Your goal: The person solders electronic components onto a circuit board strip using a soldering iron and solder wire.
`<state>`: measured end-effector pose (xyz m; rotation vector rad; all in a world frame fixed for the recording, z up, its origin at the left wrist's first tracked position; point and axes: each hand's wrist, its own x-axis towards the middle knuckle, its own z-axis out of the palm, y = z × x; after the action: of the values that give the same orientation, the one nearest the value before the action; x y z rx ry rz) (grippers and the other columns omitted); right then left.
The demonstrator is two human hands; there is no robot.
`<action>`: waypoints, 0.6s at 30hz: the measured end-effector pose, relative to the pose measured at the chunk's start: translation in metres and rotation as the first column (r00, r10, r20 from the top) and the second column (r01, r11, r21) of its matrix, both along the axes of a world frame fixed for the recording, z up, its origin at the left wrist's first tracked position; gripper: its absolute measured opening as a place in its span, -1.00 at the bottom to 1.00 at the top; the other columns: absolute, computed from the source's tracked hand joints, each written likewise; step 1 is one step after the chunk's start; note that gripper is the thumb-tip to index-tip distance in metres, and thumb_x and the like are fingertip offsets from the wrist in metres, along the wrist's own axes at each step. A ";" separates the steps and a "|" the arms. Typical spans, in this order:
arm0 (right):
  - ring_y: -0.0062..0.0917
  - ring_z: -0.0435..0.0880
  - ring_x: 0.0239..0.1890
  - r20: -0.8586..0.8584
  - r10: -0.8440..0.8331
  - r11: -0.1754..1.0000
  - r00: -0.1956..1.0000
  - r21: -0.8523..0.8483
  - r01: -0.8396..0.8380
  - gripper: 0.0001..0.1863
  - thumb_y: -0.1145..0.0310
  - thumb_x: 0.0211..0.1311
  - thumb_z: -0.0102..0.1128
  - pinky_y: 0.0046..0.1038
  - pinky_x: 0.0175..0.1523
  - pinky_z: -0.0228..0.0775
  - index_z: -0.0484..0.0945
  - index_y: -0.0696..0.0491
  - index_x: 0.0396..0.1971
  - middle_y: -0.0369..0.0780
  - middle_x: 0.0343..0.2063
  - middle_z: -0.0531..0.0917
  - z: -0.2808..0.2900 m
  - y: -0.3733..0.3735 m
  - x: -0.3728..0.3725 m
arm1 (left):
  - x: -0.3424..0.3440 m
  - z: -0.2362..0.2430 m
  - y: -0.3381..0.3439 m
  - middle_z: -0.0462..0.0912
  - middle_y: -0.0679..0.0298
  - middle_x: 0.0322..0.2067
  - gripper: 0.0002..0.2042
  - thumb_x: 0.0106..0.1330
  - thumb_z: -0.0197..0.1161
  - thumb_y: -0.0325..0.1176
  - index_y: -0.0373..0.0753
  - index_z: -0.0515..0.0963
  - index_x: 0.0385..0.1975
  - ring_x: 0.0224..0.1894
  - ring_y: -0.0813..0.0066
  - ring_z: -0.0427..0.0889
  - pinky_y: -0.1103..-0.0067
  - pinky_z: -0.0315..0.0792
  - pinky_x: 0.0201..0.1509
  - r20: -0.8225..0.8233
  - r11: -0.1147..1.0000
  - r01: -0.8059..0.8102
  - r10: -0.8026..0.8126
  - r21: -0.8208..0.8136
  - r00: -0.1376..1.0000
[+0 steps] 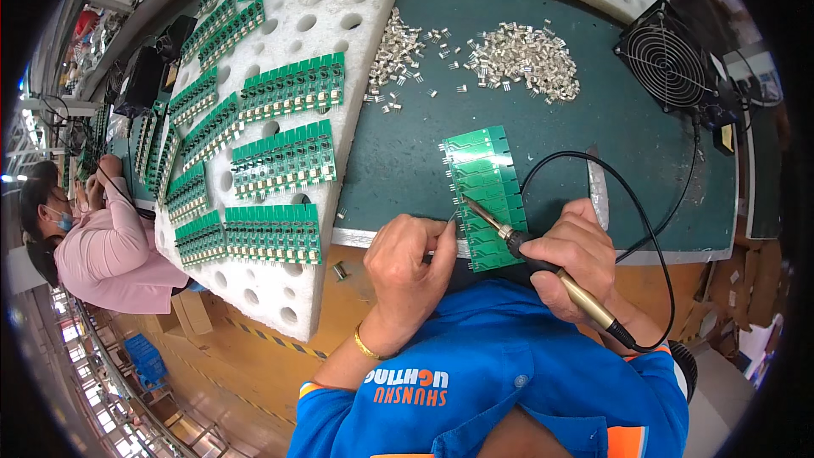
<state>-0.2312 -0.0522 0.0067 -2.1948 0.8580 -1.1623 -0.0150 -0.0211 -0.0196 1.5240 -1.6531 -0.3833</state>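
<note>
A green circuit board panel point(483, 178) lies at the table's near edge, its long side running away from me. My right hand point(577, 259) is wrapped round a soldering iron point(585, 297), whose tip meets the board near its left edge. Small pins stick out along that edge. My left hand point(409, 259) is closed in a pinch just left of the board, by the iron's tip. What its fingers hold is too thin or hidden to make out. A black cable point(644, 203) runs from the iron's handle.
Loose small metal-cased parts point(530, 59) lie in heaps on the green table point(407, 153). A white foam sheet point(322, 25) at left carries several finished-looking boards point(284, 157). A black fan point(670, 59) stands back right; a metal strip point(599, 191) lies nearby. A co-worker point(110, 237) sits far left.
</note>
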 end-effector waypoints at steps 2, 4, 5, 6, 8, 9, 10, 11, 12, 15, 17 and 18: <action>-0.45 0.46 -0.64 0.002 -0.001 1.000 1.000 -0.001 0.001 -0.72 0.18 0.24 0.34 -0.36 -0.31 0.20 0.64 0.12 -0.30 -0.27 -0.62 0.60 0.000 0.000 0.000 | 0.000 0.000 -0.001 0.50 0.27 -0.65 -0.84 0.08 0.45 -0.59 -0.26 0.56 -0.55 -0.66 0.48 0.48 0.53 0.30 -0.57 -0.003 1.000 0.002 -0.002 -0.003 1.000; -0.45 0.46 -0.64 0.003 -0.001 1.000 1.000 -0.003 0.001 -0.72 0.19 0.24 0.34 -0.36 -0.31 0.20 0.64 0.12 -0.30 -0.27 -0.62 0.60 0.000 0.000 0.000 | -0.001 0.000 -0.002 0.50 0.27 -0.65 -0.84 0.08 0.45 -0.59 -0.26 0.55 -0.55 -0.66 0.47 0.48 0.52 0.31 -0.57 -0.007 1.000 0.003 -0.003 -0.007 1.000; -0.45 0.46 -0.64 0.002 0.000 1.000 1.000 0.001 0.000 -0.73 0.19 0.24 0.34 -0.36 -0.32 0.20 0.64 0.12 -0.30 -0.27 -0.63 0.59 0.000 0.000 0.000 | -0.001 0.000 -0.002 0.50 0.27 -0.65 -0.84 0.08 0.45 -0.59 -0.26 0.55 -0.55 -0.66 0.47 0.48 0.52 0.31 -0.57 -0.008 1.000 0.005 -0.005 -0.005 1.000; -0.45 0.46 -0.65 0.001 0.001 1.000 1.000 0.004 -0.001 -0.73 0.19 0.23 0.34 -0.36 -0.32 0.19 0.64 0.12 -0.30 -0.26 -0.63 0.59 0.001 0.000 0.000 | -0.001 0.000 -0.002 0.50 0.26 -0.65 -0.84 0.08 0.45 -0.59 -0.26 0.55 -0.55 -0.66 0.47 0.48 0.52 0.31 -0.57 -0.008 1.000 0.007 -0.007 -0.003 1.000; -0.45 0.46 -0.65 0.003 0.001 1.000 1.000 0.006 -0.001 -0.73 0.20 0.23 0.34 -0.36 -0.32 0.19 0.64 0.12 -0.30 -0.26 -0.63 0.59 0.001 0.000 0.000 | 0.000 0.000 -0.002 0.50 0.26 -0.65 -0.84 0.08 0.45 -0.59 -0.26 0.55 -0.55 -0.66 0.46 0.48 0.52 0.31 -0.57 -0.005 1.000 0.011 -0.011 -0.005 1.000; -0.45 0.46 -0.65 0.006 0.001 1.000 1.000 0.009 -0.002 -0.73 0.20 0.23 0.35 -0.36 -0.32 0.19 0.64 0.12 -0.30 -0.26 -0.63 0.59 0.001 0.000 0.000 | 0.000 0.000 -0.002 0.50 0.26 -0.65 -0.84 0.08 0.45 -0.60 -0.27 0.55 -0.55 -0.66 0.46 0.48 0.52 0.31 -0.57 -0.001 1.000 0.015 -0.015 -0.008 1.000; -0.45 0.46 -0.65 0.006 0.001 1.000 1.000 0.009 -0.001 -0.73 0.20 0.23 0.35 -0.36 -0.32 0.19 0.64 0.12 -0.30 -0.26 -0.63 0.59 0.001 0.000 0.000 | 0.000 0.000 -0.002 0.50 0.26 -0.65 -0.84 0.08 0.45 -0.60 -0.27 0.55 -0.55 -0.66 0.46 0.48 0.52 0.31 -0.57 -0.001 1.000 0.015 -0.015 -0.008 1.000; -0.45 0.46 -0.65 0.003 -0.002 1.000 1.000 0.004 0.002 -0.73 0.20 0.23 0.34 -0.36 -0.32 0.19 0.64 0.12 -0.30 -0.26 -0.63 0.59 0.001 0.000 0.000 | 0.000 0.000 -0.002 0.50 0.26 -0.65 -0.84 0.08 0.45 -0.60 -0.27 0.55 -0.55 -0.66 0.45 0.48 0.51 0.31 -0.57 0.000 1.000 0.014 -0.014 -0.006 1.000; -0.44 0.45 -0.65 0.000 -0.005 1.000 1.000 -0.001 0.005 -0.73 0.20 0.23 0.34 -0.36 -0.32 0.19 0.64 0.12 -0.30 -0.26 -0.63 0.59 0.001 0.000 0.000 | 0.000 0.000 -0.002 0.49 0.26 -0.65 -0.84 0.08 0.45 -0.60 -0.27 0.55 -0.55 -0.66 0.45 0.48 0.51 0.30 -0.57 0.001 1.000 0.013 -0.013 -0.004 1.000; -0.44 0.46 -0.64 -0.011 -0.002 1.000 1.000 0.004 0.002 -0.73 0.20 0.23 0.34 -0.36 -0.31 0.19 0.64 0.12 -0.29 -0.26 -0.63 0.59 0.001 0.000 0.000 | -0.001 0.000 -0.002 0.49 0.26 -0.66 -0.84 0.08 0.44 -0.60 -0.26 0.55 -0.55 -0.66 0.44 0.47 0.51 0.31 -0.56 -0.003 1.000 0.008 -0.008 0.001 1.000; -0.44 0.47 -0.64 -0.007 0.001 1.000 1.000 -0.001 -0.001 -0.73 0.20 0.23 0.34 -0.36 -0.31 0.20 0.64 0.12 -0.29 -0.26 -0.62 0.60 0.001 0.000 0.000 | -0.001 0.000 -0.003 0.48 0.26 -0.66 -0.84 0.08 0.44 -0.60 -0.26 0.55 -0.55 -0.66 0.44 0.47 0.50 0.31 -0.56 0.000 1.000 0.011 -0.011 -0.001 1.000; -0.43 0.47 -0.64 -0.003 0.004 1.000 1.000 -0.006 -0.004 -0.73 0.21 0.24 0.34 -0.36 -0.31 0.20 0.64 0.12 -0.29 -0.26 -0.62 0.60 0.001 0.000 0.000 | 0.000 0.000 -0.002 0.48 0.26 -0.66 -0.84 0.08 0.45 -0.60 -0.26 0.55 -0.55 -0.66 0.43 0.47 0.50 0.31 -0.56 0.003 1.000 0.015 -0.015 -0.002 1.000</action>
<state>-0.2310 -0.0525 0.0074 -2.2029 0.8520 -1.1609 -0.0153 -0.0236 -0.0200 1.5117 -1.6677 -0.3875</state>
